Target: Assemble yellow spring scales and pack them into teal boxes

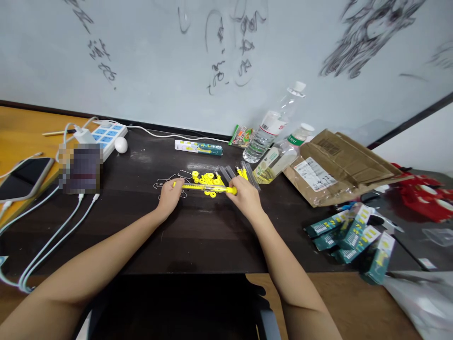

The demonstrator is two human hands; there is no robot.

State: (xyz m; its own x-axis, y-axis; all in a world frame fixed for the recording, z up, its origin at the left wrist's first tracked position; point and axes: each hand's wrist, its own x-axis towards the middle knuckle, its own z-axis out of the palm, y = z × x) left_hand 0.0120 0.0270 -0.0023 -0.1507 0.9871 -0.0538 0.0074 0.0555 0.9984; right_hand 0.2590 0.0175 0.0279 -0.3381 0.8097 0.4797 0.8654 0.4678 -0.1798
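A thin yellow rod with a clear tube around part of it [203, 187] is held level between my two hands, just above the dark table. My left hand [170, 198] pinches its left end. The fingers of my right hand [245, 196] are closed at the other end, by a thicker yellow piece [231, 190]. Small yellow ring-like parts [208, 178] are heaped behind the rod. Bent wire loops [184, 175] lie around my left hand. Clear tubes [250, 175] and yellow pieces [242, 172] are beside my right hand, partly hidden by it.
A printed narrow box [198, 147] lies farther back. Two bottles, one of water [265, 134] and one of yellowish liquid [279, 158], stand before the whiteboard. A brown parcel [332, 165] and several green boxes [354, 231] are rightward; a power strip [109, 137], cables and phone [24, 177] are left.
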